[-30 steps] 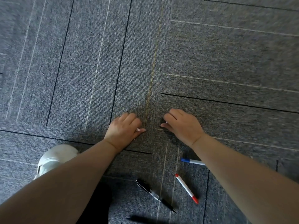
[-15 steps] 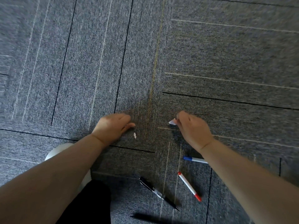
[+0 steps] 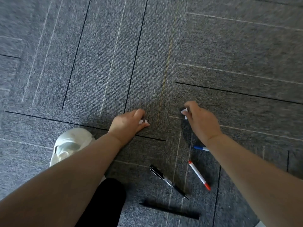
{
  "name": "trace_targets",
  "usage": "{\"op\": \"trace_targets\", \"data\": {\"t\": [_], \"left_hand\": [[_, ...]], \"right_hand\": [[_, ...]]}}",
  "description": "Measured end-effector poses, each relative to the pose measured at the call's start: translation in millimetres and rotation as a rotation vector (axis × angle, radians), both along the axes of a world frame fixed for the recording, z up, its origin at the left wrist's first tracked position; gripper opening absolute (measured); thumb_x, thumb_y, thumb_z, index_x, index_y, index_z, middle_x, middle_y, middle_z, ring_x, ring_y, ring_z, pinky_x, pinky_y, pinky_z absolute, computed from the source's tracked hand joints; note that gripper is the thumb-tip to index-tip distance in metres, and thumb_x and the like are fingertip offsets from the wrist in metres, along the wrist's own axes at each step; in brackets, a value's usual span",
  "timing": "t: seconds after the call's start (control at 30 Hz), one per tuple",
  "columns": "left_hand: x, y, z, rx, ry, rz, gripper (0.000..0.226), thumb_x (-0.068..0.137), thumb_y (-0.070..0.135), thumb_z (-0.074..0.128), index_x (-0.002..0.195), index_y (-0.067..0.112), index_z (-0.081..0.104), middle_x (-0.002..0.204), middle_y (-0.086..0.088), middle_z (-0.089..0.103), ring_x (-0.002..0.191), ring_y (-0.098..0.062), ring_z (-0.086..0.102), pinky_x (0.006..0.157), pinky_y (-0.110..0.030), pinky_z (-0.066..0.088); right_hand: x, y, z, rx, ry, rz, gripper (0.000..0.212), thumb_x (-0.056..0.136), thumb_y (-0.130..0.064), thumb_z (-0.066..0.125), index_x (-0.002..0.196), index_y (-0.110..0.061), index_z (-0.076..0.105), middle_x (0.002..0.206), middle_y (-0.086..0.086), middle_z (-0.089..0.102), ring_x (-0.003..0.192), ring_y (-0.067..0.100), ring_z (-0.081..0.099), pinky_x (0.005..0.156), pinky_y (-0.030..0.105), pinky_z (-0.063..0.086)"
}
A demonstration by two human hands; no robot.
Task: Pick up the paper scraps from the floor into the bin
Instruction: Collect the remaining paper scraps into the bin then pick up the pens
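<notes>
The left hand (image 3: 129, 124) was held low over the grey carpeted floor (image 3: 98, 63). Its fingers (image 3: 138, 113) and thumb were curled, pinching a small white paper scrap (image 3: 141, 122). The right hand (image 3: 200, 122), set apart from the left, pinched a second scrap (image 3: 184, 110) at its fingertips. Most of each scrap was hidden inside the grip.

Two white specks (image 3: 190, 60) lay farther out on the carpet, too small to identify.

A blue-capped pen (image 3: 200, 148) was partly hidden under the right forearm. A red-tipped pen (image 3: 198, 175) and a black pen (image 3: 167, 180) lay fully exposed. A white shoe (image 3: 70, 145) was partly covered by the left forearm. A dark strip (image 3: 170, 210) near the bottom edge could not be made out.
</notes>
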State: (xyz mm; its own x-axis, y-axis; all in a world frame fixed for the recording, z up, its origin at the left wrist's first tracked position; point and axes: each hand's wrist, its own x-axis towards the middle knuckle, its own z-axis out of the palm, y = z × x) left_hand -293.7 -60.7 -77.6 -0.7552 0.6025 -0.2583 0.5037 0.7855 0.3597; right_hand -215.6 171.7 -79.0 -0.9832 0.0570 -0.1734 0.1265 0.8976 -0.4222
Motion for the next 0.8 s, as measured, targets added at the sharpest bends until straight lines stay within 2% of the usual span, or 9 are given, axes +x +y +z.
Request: {"op": "trace_targets", "data": {"t": [0.07,0.2,0.33,0.5,0.67,0.8], "left_hand": [[3.7,1.1,3.7,-0.041,0.002,0.053,0.044,0.087,0.044,0.054,0.113,0.010,0.051,0.107,-0.008,0.064,0.092,-0.030,0.062,0.072,-0.036,0.046],[6.5,-1.2,4.2,-0.055,-0.006,0.131,0.050,0.083,0.048,0.057,0.115,0.010,0.050,0.111,-0.007,0.063,0.092,-0.032,0.062,0.069,-0.036,0.045],[6.6,-3.0,8.7,-0.096,-0.023,0.179,0.056,0.081,0.051,0.056,0.122,0.013,0.046,0.119,-0.003,0.060,0.097,-0.031,0.061,0.072,-0.036,0.046],[2.1,-2.6,8.8,-0.143,-0.043,0.189,0.053,0.083,0.051,0.053,0.119,0.012,0.046,0.118,-0.005,0.055,0.093,-0.031,0.061,0.069,-0.038,0.046],[1.8,-3.9,6.0,-0.118,0.050,0.094,0.039,0.087,0.043,0.053,0.100,0.006,0.052,0.105,-0.010,0.054,0.079,-0.035,0.060,0.057,-0.034,0.040],[5.1,-8.5,2.4,0.048,0.164,-0.095,0.028,0.071,0.024,0.077,0.071,0.007,0.055,0.069,-0.009,0.059,0.043,-0.026,0.056,0.036,-0.025,0.039]], "right_hand": [[2.6,-4.7,-2.6,-0.007,0.005,0.002,0.026,0.094,-0.019,0.051,0.112,-0.001,0.050,0.074,0.013,0.066,0.048,0.022,0.044,0.040,0.023,0.027],[3.5,-10.8,-7.1,0.022,0.039,-0.037,0.025,0.092,-0.020,0.054,0.108,-0.001,0.052,0.091,0.010,0.071,0.060,0.028,0.062,0.045,0.030,0.043],[4.6,-12.5,-8.3,0.035,0.057,-0.072,0.019,0.092,-0.020,0.054,0.099,-0.003,0.052,0.082,0.009,0.068,0.057,0.026,0.058,0.043,0.028,0.038],[4.9,-13.2,-8.4,0.068,0.059,-0.084,0.019,0.093,-0.023,0.051,0.084,-0.007,0.047,0.059,0.001,0.047,0.044,0.022,0.045,0.036,0.025,0.029],[4.8,-11.2,-5.0,0.006,0.058,-0.095,0.019,0.093,-0.017,0.053,0.081,-0.005,0.045,0.053,-0.004,0.037,0.037,0.015,0.031,0.034,0.019,0.017],[9.8,-7.8,-1.5,-0.081,0.053,-0.127,0.015,0.093,-0.015,0.049,0.085,-0.003,0.044,0.051,-0.012,0.028,0.036,0.007,0.023,0.037,0.019,0.014]]}}
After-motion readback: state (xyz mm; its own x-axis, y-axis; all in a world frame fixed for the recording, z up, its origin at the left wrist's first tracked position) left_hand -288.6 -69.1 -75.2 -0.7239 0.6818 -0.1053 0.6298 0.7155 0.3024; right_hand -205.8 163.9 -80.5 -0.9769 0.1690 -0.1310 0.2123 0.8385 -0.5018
